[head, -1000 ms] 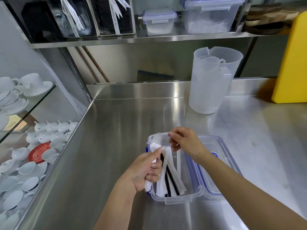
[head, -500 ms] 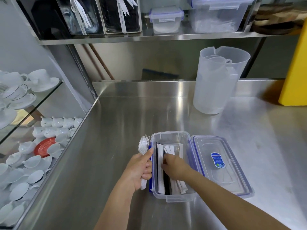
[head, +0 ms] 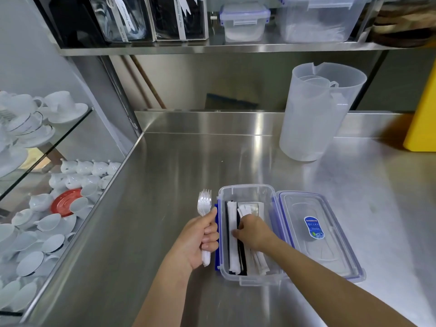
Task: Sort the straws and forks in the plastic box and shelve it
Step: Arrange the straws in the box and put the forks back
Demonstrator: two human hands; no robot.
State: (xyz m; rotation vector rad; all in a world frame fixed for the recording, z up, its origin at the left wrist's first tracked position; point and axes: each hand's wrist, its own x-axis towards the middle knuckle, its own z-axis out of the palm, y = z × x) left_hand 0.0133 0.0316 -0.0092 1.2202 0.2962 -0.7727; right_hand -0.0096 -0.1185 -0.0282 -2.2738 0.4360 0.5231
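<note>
Bright, even overhead light; soft glare streaks the brushed stainless-steel surface (head: 179, 185). Shadows are faint. Wide-angle distortion bends the edges; focus is sharp centrally, softer at corners.

One clear rectangular plastic box (head: 245, 192) with blue clips is sitting open on the steel counter, one clear hinged lid (head: 318, 234) lying beside it. One bundle of clear plastic forks (head: 204, 202), number untellable, is showing. Several white paper-wrapped straws (head: 233, 253) are lying inside. One translucent plastic jug (head: 313, 114) is standing behind.
</note>
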